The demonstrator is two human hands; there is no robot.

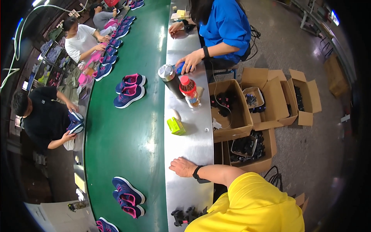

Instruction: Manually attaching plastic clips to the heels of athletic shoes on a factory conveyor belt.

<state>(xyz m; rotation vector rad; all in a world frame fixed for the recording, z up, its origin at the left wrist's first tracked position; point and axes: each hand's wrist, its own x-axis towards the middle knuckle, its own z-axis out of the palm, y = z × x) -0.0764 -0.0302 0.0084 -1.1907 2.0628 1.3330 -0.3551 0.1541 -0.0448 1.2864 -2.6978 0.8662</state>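
Note:
My right hand lies palm down on the silver metal worktop, near the edge of the green conveyor belt. Its fingers are loosely spread, and nothing shows in them. A dark band circles that wrist, below a yellow sleeve. My left hand is out of view. Beyond the right hand stands a small lime-green box with a white rounded thing behind it. Several small black pieces lie on the worktop at the lower edge, partly cut off by my body.
Navy and pink sneakers lie on the green belt, with another pair farther up. A black flask and a red-capped bottle stand on the worktop. Cardboard boxes crowd the right side. Co-workers sit beyond and across.

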